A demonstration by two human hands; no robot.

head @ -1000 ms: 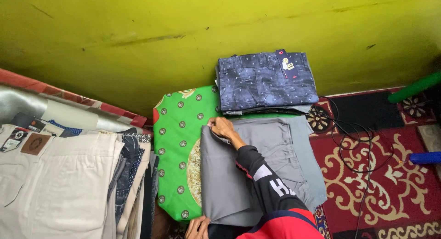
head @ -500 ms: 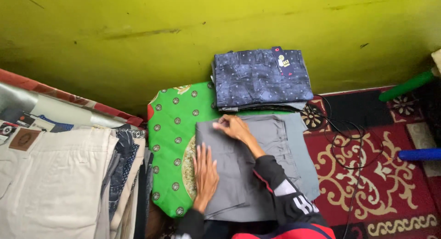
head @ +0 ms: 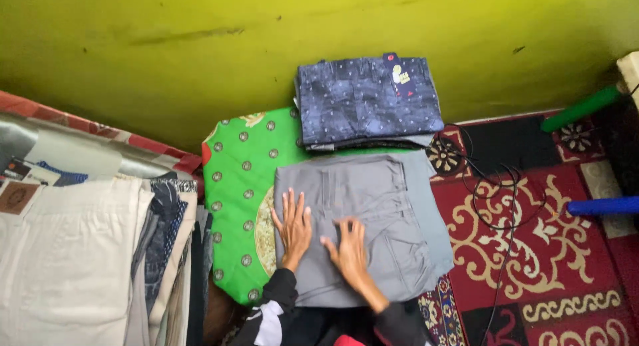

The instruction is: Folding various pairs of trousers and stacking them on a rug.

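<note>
Grey trousers (head: 373,213) lie folded on a green cushion (head: 243,179), both hands pressing them flat: left hand (head: 293,227) with fingers spread, right hand (head: 348,249) likewise splayed. Behind, a blue patterned stack (head: 367,101) rests against the wall.

Bare hands; black long sleeves (head: 279,299), white stripe on left cuff, red garment at chest.

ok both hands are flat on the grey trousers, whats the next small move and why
Probably sweep both palms outward to smooth it. The left hand and right hand lie flat, side by side, on the folded grey trousers, whose cloth shows creases near the pocket seams.
</note>
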